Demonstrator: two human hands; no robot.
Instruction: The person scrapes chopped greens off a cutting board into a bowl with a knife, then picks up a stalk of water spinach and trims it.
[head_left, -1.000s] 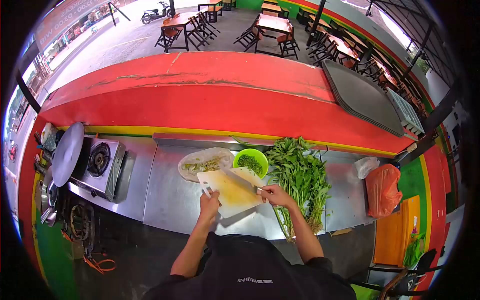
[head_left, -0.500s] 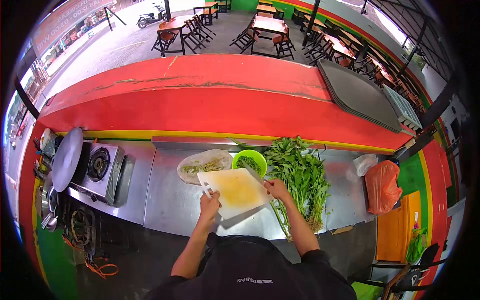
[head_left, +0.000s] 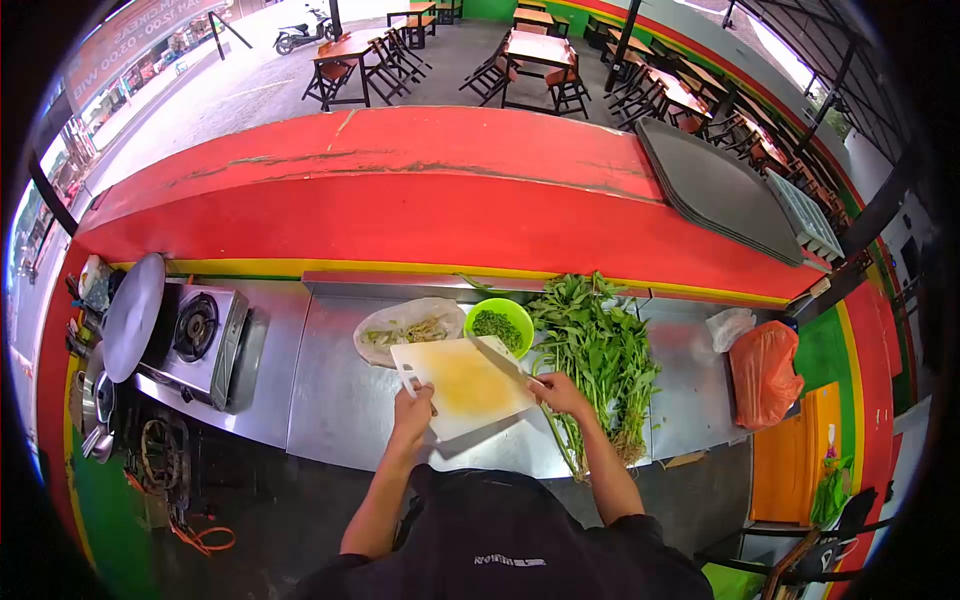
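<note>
My left hand (head_left: 413, 408) is closed on the handle end of a white cutting board (head_left: 465, 395), which I hold raised above the steel counter. Yellowish stains mark its face. In my right hand (head_left: 562, 392) is a kitchen knife (head_left: 500, 360), its blade slanting up and left over the board's far edge. Just beyond the board stands a lime-green bowl (head_left: 525, 322) holding chopped greens (head_left: 496, 325). Left of the bowl lies a clear plastic bag (head_left: 375, 335) with pale stems. A big pile of leafy greens (head_left: 595, 350) with roots is beside my right hand.
On the left are a gas stove (head_left: 205, 335) and a wok (head_left: 136, 318). An orange plastic bag (head_left: 765, 373) and a small white bag (head_left: 731, 328) sit at the right. A red ledge (head_left: 420, 215) runs behind the counter, with grey trays (head_left: 715, 190) on it.
The knife has moved left, away from the bowl and over the board, so more of the chopped greens shows. The board has shifted slightly left.
</note>
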